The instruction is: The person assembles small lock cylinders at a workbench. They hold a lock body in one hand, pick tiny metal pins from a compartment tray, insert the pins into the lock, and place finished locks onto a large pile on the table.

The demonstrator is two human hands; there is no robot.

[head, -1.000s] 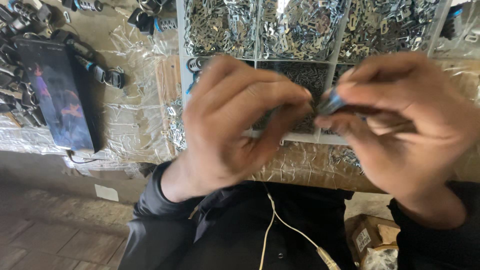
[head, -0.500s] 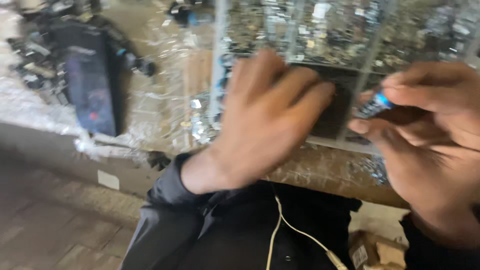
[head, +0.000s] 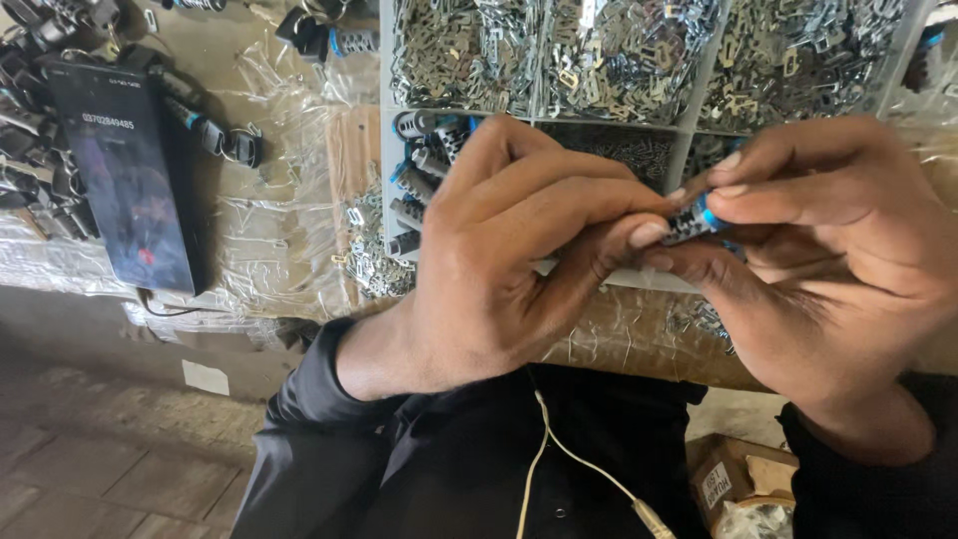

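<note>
- Blue and dark grey, that's the small ribbed cylindrical part (head: 694, 222) in the middle of things — it has a blue band at one end and sits pinched between both hands, just above the near edge of the tray.
- Left hand (head: 519, 260) comes in from the left with its fingers curled, the thumb tip and fingertips (head: 647, 236) pressed against the left end of the part. So it's closed on the piece, not loose.
- Right hand (head: 828, 269) is closed on it too: the index finger lies over the top, the thumb sits underneath, and the blue end is right at the fingertips.
- Behind the hands there's a white plastic compartment tray (head: 384, 120). The far compartments are heaped with small flat silver metal stampings (head: 619, 55), and the near-left compartment holds more of the same dark ribbed pieces with blue ends (head: 419, 170).
- Can't really tell what's in the near-middle compartment, it's dark and mostly hidden by fingers.
- The brown tabletop is covered in crinkly clear plastic wrap (head: 259, 230).
- Well off to the left lies a black smartphone (head: 125, 170) with its screen lit, and a cable runs from its bottom edge.
- Around the phone are scattered dark metal bits (head: 225, 140) — a few have blue rings as well.
- Black sleeves on both arms, and a thin white cord (head: 559, 449) hangs down the front of the dark clothing.
- Bottom right, an open cardboard box (head: 733, 479) is on the floor.
</note>
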